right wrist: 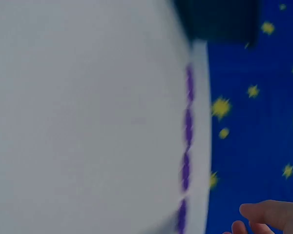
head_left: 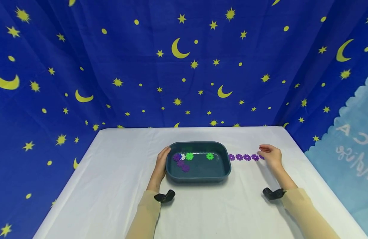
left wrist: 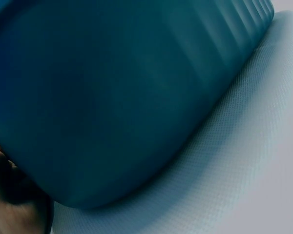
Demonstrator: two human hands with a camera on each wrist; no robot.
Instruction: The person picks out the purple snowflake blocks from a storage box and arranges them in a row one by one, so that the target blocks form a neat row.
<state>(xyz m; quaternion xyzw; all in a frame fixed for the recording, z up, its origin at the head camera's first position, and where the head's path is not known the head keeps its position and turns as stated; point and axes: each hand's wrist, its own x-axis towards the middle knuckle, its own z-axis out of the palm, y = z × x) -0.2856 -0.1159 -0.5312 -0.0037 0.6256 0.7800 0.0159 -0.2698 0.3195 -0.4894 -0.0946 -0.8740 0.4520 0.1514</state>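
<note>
A dark teal plastic tub (head_left: pixel 198 180) stands on the white table. My left hand (head_left: pixel 162 163) lies along its left end, fingers against the outer wall near the rim; the fingertips are partly hidden. Inside are several flower-shaped plastic discs: purple ones (head_left: pixel 185 168), a white one (head_left: pixel 183 156) and two green ones, one at the left (head_left: pixel 189 156) and one farther right (head_left: pixel 209 156). To the right of the tub runs a row of purple discs (head_left: pixel 247 157). Above the row's right end hovers my right hand (head_left: pixel 271 156), fingers loosely bent, with nothing visible in them.
A white cloth covers the table (head_left: pixel 112 186). Behind it and along the sides hangs a blue curtain (head_left: pixel 160 73) with yellow stars and moons. A light blue panel (head_left: pixel 348 159) with white lettering hangs at the right.
</note>
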